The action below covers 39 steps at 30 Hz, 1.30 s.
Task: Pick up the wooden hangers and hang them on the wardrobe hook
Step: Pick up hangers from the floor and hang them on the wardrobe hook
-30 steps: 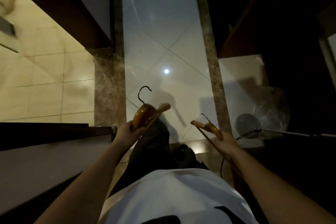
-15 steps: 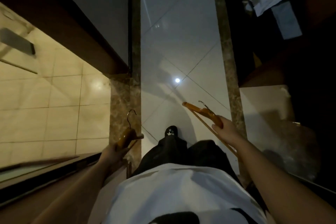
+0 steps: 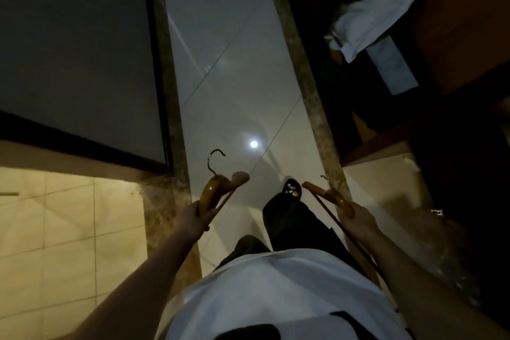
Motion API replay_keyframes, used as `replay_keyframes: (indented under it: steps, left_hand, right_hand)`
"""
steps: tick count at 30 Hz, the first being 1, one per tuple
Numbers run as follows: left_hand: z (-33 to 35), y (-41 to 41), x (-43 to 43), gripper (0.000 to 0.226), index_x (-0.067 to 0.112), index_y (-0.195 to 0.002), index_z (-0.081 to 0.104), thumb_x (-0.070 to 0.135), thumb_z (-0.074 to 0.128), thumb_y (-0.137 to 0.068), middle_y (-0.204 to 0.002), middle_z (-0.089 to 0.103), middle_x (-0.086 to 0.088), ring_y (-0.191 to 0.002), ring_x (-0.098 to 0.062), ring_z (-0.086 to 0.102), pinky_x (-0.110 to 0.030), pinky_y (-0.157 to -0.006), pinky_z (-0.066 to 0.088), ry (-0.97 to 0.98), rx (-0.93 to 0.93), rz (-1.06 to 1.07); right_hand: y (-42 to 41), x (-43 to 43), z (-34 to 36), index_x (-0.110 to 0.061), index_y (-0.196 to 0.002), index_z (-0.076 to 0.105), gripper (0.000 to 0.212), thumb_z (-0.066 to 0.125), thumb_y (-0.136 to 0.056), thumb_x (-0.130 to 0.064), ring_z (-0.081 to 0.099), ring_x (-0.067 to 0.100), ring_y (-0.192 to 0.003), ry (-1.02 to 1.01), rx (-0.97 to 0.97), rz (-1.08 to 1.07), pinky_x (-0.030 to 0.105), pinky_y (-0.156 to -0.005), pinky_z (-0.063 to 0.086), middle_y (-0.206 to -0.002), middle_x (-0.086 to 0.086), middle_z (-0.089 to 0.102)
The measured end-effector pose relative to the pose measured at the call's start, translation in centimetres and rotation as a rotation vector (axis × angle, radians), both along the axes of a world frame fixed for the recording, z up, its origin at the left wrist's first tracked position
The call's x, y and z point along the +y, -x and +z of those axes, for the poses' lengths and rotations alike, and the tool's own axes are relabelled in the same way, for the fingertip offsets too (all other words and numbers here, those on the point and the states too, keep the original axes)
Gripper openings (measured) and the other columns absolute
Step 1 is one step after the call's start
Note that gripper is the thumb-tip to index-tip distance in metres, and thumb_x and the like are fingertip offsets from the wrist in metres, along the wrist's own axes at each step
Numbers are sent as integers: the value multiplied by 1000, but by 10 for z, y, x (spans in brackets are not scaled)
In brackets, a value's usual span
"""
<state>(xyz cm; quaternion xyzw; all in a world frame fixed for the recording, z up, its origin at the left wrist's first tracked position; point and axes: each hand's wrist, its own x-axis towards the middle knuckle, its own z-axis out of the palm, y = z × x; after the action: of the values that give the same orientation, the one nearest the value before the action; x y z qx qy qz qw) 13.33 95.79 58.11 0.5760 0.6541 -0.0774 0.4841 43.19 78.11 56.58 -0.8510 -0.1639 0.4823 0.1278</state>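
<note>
I look down at a dim tiled corridor. My left hand [image 3: 193, 219] grips a wooden hanger [image 3: 214, 192] by one end, its dark metal hook pointing up and forward. My right hand [image 3: 361, 222] grips a second wooden hanger [image 3: 328, 194], whose thin lower bar runs back along my forearm and whose small hook shows near the stone strip. Both hangers hang in the air above the floor, apart from each other. No wardrobe hook is visible.
A glossy white floor [image 3: 234, 77] runs ahead between two brown stone strips. A dark wall panel [image 3: 77, 58] stands at the left, with yellow tiles [image 3: 69, 243] below it. White cloth [image 3: 380, 5] lies on dark furniture at the upper right. My foot [image 3: 291, 188] steps forward.
I have walked forward along the corridor. My left hand with its hanger rose from beside my hip toward the middle. My right hand still holds its hanger, now lower in view.
</note>
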Motion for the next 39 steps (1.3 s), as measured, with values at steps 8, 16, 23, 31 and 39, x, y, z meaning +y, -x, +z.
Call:
replay_keyframes:
  steps: [8,16,23,31,39]
  left_hand:
    - [15,-122,96,15,13,-96,51,23,60,-89,-85,62,-13,-80,-33,63,-41,-71,53,-118,-57,-132]
    - [26,-176,209,35,21,-108,46,40,62,-83,-90,63,-3,-81,-26,63,-39,-71,54,-441,222,-434]
    - [46,-271,363,39,22,-109,48,50,56,-84,-82,64,-2,-70,-20,64,-37,-66,56,-668,114,-783]
    - [106,-407,479,45,24,-110,53,60,52,-82,-81,68,2,-69,-15,64,-29,-60,50,-825,-262,-1245]
    - [184,-536,485,76,35,-145,26,51,62,-80,-150,35,8,-134,-14,38,-40,-106,40,-764,-635,-1458]
  right_hand:
    - [-97,91,7,-15,-128,53,37,52,-92,-26,57,35,-108,-35,-7,-10,39,-92,48,-120,16,61]
    - [-157,205,31,-16,-119,58,29,53,-91,-12,59,30,-107,-280,-66,-33,42,-95,48,-108,10,66]
    - [-199,323,72,-18,-98,49,15,60,-88,-22,51,17,-82,-363,-385,-164,29,-69,40,-85,-2,56]
    - [-262,400,137,-13,-101,57,20,56,-91,-30,56,26,-95,-423,-681,-320,32,-74,40,-99,3,53]
    - [-310,398,229,-22,-124,48,37,58,-89,-31,53,23,-110,-470,-854,-582,36,-91,41,-104,-5,56]
